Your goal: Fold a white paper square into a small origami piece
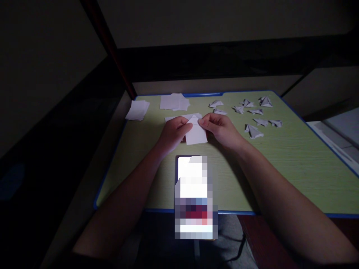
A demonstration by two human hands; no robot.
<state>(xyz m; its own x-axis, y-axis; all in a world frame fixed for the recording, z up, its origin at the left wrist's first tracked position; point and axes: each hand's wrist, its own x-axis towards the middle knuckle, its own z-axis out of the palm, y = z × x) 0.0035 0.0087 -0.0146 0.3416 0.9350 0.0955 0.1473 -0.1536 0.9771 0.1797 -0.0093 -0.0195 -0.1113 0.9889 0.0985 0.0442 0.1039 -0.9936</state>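
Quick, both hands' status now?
Left hand: closed, pinching the folded white paper at its left edge.
Right hand: closed, pinching its upper right edge.

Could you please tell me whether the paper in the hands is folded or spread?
Folded, at least at its top: the paper narrows to a point there.

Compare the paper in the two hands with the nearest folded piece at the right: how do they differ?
The held paper looks mostly flat with a pointed top; the folded piece has several angled faces. The held paper is pinched by the left hand and right hand; the folded piece lies on the table. Both look whitish.
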